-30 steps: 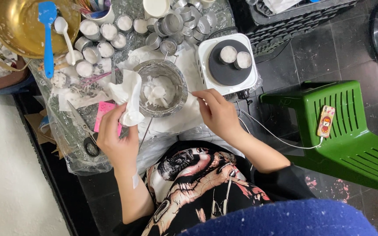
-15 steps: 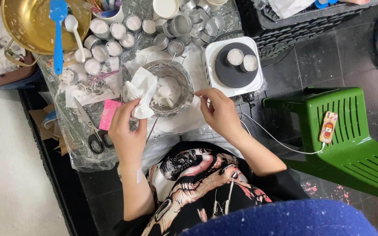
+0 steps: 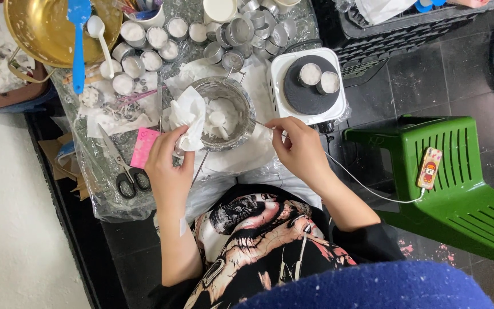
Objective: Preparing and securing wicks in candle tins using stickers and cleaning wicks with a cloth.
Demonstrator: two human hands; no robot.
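Centrally, left hand [image 3: 170, 166] pinching a crumpled white tissue [image 3: 188, 117] at the rim of the metal pot [image 3: 224, 111]; right hand [image 3: 299, 150] gripping its thin wire handle [image 3: 261, 124]. Beside: one hot plate [image 3: 310, 86] bearing two small tins [image 3: 319, 78], one pair of scissors [image 3: 124, 169], one blue spatula [image 3: 78, 40]

Black-handled scissors [image 3: 126, 171] lie near a pink card [image 3: 144, 147]; green stool [image 3: 458, 194] stands apart.

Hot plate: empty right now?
No, two small round tins filled with white sit on the hot plate beside the metal pot.
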